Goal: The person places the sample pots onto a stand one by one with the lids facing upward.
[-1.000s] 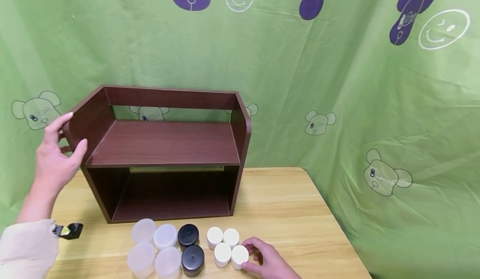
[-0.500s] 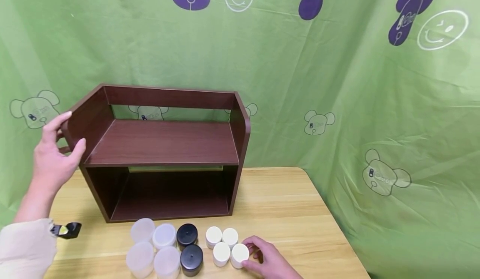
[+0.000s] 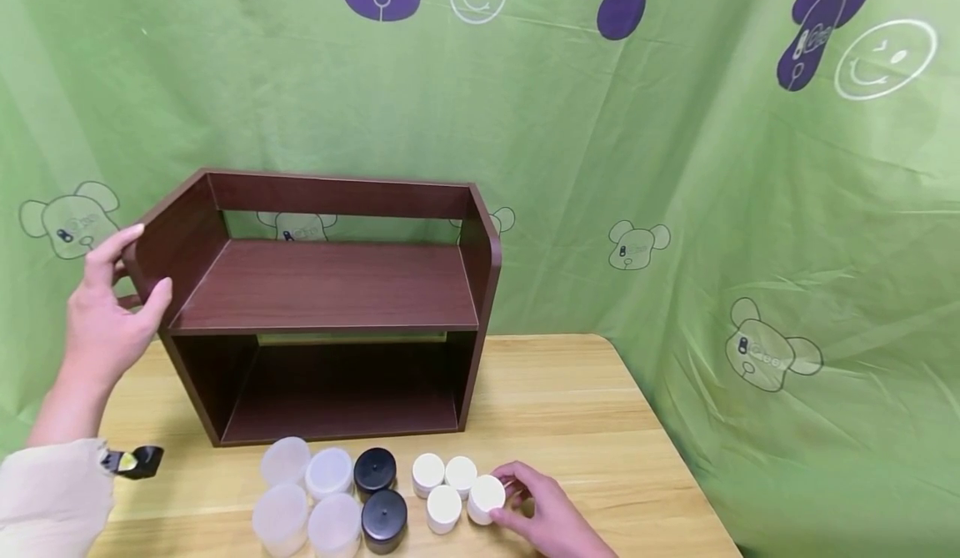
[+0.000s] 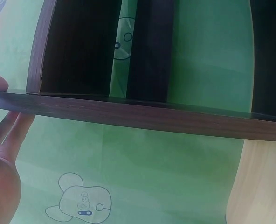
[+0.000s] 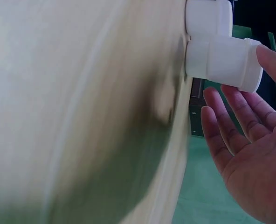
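Observation:
A two-tier dark brown wooden shelf [image 3: 330, 287] stands on the table. My left hand [image 3: 108, 316] grips the front edge of its left side panel [image 4: 128, 112], thumb on the inner side. Down at the front, my right hand [image 3: 551, 515] pinches a small white lidded jar [image 3: 485, 495] between thumb and fingers. In the right wrist view the thumb lies on the lid of this jar [image 5: 231, 63], and it appears raised off the table. Three more white jars [image 3: 444, 508] stand close to its left.
Left of the white jars stand two black-lidded jars [image 3: 384, 518] and several translucent tubs [image 3: 281, 515], all in front of the shelf. The wooden table [image 3: 570, 408] extends to the right of the shelf. A green printed curtain [image 3: 675, 166] hangs behind and to the right.
The right hand has moved slightly up and to the right with the white jar, which now stands apart from the front white jar beside it. The left hand stays on the shelf.

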Motion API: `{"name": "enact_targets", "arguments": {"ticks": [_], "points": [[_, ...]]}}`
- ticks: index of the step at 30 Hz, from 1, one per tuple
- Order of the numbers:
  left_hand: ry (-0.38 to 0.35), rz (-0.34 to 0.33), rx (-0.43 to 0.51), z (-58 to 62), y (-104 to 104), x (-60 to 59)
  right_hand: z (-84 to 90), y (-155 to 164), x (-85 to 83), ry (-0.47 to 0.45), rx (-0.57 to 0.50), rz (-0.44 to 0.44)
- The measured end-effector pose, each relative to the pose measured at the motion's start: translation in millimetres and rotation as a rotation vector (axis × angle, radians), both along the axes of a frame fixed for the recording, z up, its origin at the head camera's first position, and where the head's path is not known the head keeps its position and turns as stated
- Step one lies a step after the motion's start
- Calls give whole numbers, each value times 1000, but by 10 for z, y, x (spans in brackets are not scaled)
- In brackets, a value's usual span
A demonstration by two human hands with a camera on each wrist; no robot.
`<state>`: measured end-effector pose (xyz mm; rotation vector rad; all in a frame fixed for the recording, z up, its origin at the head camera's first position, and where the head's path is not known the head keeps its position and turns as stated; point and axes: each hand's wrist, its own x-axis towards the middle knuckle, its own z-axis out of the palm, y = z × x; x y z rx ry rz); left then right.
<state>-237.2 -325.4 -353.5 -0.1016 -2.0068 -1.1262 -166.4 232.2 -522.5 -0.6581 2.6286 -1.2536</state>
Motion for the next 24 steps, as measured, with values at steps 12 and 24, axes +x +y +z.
{"name": "enact_targets", "arguments": {"ticks": [12,24], "points": [[10,-4,2,0,0,-2,209,-16,-5,145,-37,-9],[25,-22,11,-9,-11,-13,510,-104,-72,208,-85,-33]]}}
